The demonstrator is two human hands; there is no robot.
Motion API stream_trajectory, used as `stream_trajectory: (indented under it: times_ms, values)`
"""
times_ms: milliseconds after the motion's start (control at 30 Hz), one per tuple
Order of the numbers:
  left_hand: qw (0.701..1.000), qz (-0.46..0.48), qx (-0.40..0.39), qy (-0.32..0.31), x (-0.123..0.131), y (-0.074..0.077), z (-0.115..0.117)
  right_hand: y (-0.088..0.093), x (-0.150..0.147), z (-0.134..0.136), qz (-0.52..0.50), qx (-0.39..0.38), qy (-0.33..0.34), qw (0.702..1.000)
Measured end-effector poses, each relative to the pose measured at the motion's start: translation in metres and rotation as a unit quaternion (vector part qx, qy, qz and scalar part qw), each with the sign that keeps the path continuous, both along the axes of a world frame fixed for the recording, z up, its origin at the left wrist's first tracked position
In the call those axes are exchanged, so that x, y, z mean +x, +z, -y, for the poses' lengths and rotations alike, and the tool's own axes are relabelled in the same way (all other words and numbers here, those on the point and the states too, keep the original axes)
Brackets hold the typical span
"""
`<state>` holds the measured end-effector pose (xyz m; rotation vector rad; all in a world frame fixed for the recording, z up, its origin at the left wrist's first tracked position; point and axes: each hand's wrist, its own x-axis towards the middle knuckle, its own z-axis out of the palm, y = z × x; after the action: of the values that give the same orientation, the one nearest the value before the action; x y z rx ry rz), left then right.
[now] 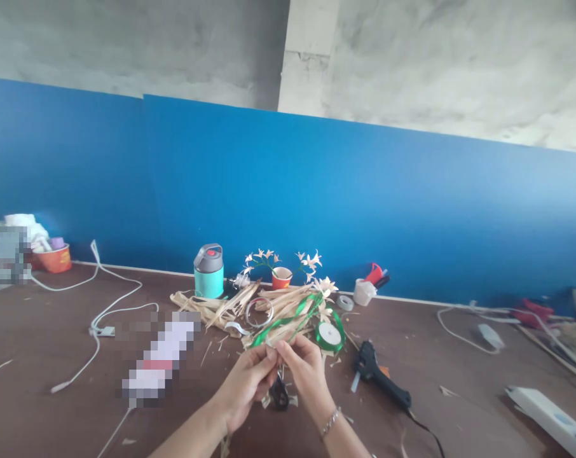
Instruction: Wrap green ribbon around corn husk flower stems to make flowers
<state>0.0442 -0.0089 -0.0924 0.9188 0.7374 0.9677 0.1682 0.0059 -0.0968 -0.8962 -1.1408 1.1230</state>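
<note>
My left hand (250, 381) and my right hand (304, 369) meet at the fingertips above the table's middle. Both are closed in a pinch around something small and pale, too small to make out. Behind them lies a heap of dry, straw-coloured husks (288, 305) with green ribbon (267, 334) across it. A green ribbon spool (329, 335) rests just beyond my right hand. Pale artificial flowers (325, 287) lean over the heap, and others arch from an orange paper cup (281, 277). Below my fingers is a dark object, perhaps scissors (279, 392).
A black glue gun (383, 378) lies at right, its cord trailing forward. A teal flask (208, 273), a tape roll (345, 303) and a white cup (364, 292) stand near the blue partition (269, 184). White cables (97, 305) cross the left side; a white box (550, 420) is far right.
</note>
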Motion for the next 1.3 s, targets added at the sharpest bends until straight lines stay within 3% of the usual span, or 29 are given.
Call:
stream_trajectory:
  times_ms: [367, 733, 867, 1033, 1300]
  values:
    - [0.998, 0.010, -0.050, 0.040, 0.002, -0.001, 0.002, -0.009, -0.006, 0.001, -0.016, -0.027, 0.003, 0.999]
    - [0.997, 0.043, -0.032, 0.064, 0.004, -0.007, 0.002, -0.008, -0.006, -0.001, -0.035, -0.039, -0.011, 0.999]
    - [0.996, 0.035, -0.022, 0.083, 0.003, -0.002, 0.005, -0.006, -0.007, 0.000, -0.035, -0.040, -0.008, 0.999]
    - [0.995, 0.008, 0.021, 0.101, 0.003, 0.005, 0.007, -0.007, -0.007, 0.000, -0.033, -0.035, -0.013, 0.999]
    - [0.986, -0.084, 0.047, 0.133, 0.006, 0.003, 0.005, -0.015, -0.007, -0.002, -0.017, -0.013, -0.034, 0.999]
